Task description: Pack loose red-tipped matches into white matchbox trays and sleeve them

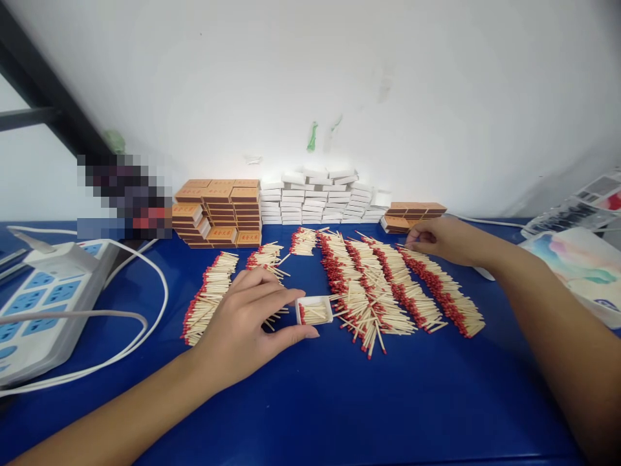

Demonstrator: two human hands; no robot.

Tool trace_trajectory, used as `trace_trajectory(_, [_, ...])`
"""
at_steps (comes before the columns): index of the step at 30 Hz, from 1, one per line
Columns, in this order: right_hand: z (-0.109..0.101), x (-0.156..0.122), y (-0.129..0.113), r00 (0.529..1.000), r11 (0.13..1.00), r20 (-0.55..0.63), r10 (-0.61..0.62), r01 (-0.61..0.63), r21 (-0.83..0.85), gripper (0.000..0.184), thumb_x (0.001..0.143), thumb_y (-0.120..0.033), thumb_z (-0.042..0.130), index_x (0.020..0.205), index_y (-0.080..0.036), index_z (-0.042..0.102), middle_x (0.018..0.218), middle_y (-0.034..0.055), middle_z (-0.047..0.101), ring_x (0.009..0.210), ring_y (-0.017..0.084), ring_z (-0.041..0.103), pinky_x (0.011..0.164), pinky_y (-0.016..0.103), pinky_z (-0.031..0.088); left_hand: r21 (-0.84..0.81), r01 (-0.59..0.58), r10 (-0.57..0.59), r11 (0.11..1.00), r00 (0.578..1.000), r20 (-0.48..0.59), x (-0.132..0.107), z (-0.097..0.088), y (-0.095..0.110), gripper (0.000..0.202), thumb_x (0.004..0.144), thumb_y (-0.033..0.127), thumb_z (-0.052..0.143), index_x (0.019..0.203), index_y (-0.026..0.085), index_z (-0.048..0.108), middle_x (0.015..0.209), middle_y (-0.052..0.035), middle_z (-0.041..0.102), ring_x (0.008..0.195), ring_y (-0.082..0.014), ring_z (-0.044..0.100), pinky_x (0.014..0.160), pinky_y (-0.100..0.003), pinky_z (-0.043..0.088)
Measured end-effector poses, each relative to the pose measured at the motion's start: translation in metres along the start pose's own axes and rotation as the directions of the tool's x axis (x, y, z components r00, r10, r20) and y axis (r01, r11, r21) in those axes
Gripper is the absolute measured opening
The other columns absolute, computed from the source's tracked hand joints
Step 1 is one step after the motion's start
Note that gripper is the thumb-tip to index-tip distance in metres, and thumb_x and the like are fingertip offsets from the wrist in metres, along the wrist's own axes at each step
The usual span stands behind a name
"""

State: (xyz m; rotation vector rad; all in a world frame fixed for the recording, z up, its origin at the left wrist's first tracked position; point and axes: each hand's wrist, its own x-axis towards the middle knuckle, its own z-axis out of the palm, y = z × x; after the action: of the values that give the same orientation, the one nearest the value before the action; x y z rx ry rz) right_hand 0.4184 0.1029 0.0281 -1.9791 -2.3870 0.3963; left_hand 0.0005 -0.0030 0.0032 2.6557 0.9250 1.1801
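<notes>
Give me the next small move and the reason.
Probably best: let the right hand pinch a few red-tipped wooden matches from the rightmost row. Its fingertips are by that row's far end, while the left hand holds a small white rectangular cardboard tray whose matches seem to leave some room.

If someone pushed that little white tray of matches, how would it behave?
The white tray would probably slide rather than roll, since it is rectangular with straight sides. It is likely light and easily squashed, as its walls look thin. Its top is open, so the loose matches inside could spill if it tipped.
</notes>
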Motion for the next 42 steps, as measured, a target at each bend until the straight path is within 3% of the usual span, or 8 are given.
trace_trajectory(9, [-0.0045, -0.0045, -0.0044, 1.000, 0.999, -0.003, 0.000, 0.000, 0.051, 0.015, 0.092, -0.032, 0.067, 0.090, -0.019, 0.075, 0.077, 0.0072, 0.074, 0.068, 0.021, 0.058, 0.065, 0.034, 0.035, -0.005, -0.001, 0.001, 1.000, 1.000, 0.005, 0.0012, -0.0006, 0.0010, 0.042, 0.081, 0.040, 0.090, 0.115, 0.018, 0.077, 0.085, -0.0034, 0.077, 0.091, -0.0233, 0.066, 0.085, -0.040, 0.054])
trace_trajectory(17, [-0.0040, -0.0059, -0.0063, 0.999, 1.000, -0.020, -0.027, 0.027, 0.013, 0.019, 0.095, -0.029, 0.059, 0.091, -0.018, 0.074, 0.076, 0.0071, 0.072, 0.066, 0.019, 0.055, 0.065, 0.034, 0.035, -0.004, -0.003, 0.003, 1.000, 1.000, 0.003, 0.0008, -0.0003, 0.0008, 0.042, 0.081, 0.040, 0.090, 0.115, 0.018, 0.077, 0.085, -0.0033, 0.077, 0.090, -0.0231, 0.066, 0.085, -0.040, 0.054])
trace_trajectory(27, [-0.0006, -0.0061, -0.0026, 0.996, 0.997, -0.073, -0.055, 0.059, 0.056, 0.022, 0.095, -0.040, 0.061, 0.087, -0.022, 0.070, 0.067, 0.0035, 0.065, 0.061, 0.019, 0.050, 0.063, 0.035, 0.031, 0.002, -0.002, 0.002, 1.000, 1.000, 0.003, 0.0002, -0.0009, 0.0010, 0.041, 0.083, 0.042, 0.089, 0.115, 0.020, 0.076, 0.085, -0.0031, 0.077, 0.090, -0.0229, 0.067, 0.085, -0.040, 0.054])
trace_trajectory(32, [0.0001, -0.0052, -0.0008, 0.996, 0.996, -0.069, -0.059, 0.064, 0.061, 0.019, 0.095, -0.038, 0.061, 0.095, -0.022, 0.072, 0.066, 0.0017, 0.062, 0.060, 0.018, 0.046, 0.063, 0.035, 0.030, 0.003, -0.008, 0.008, 1.000, 1.000, -0.003, 0.0001, -0.0012, 0.0010, 0.041, 0.082, 0.042, 0.089, 0.114, 0.020, 0.076, 0.085, -0.0029, 0.077, 0.091, -0.0227, 0.066, 0.086, -0.039, 0.054])
trace_trajectory(42, [0.0029, -0.0022, 0.0004, 0.998, 0.998, -0.053, -0.021, 0.024, 0.059, 0.016, 0.099, -0.032, 0.057, 0.087, -0.022, 0.062, 0.079, 0.0081, 0.070, 0.070, 0.021, 0.057, 0.068, 0.035, 0.037, 0.006, -0.006, 0.006, 1.000, 1.000, 0.004, 0.0012, -0.0017, 0.0000, 0.041, 0.082, 0.041, 0.089, 0.114, 0.019, 0.076, 0.084, -0.0029, 0.077, 0.090, -0.0227, 0.066, 0.086, -0.040, 0.053])
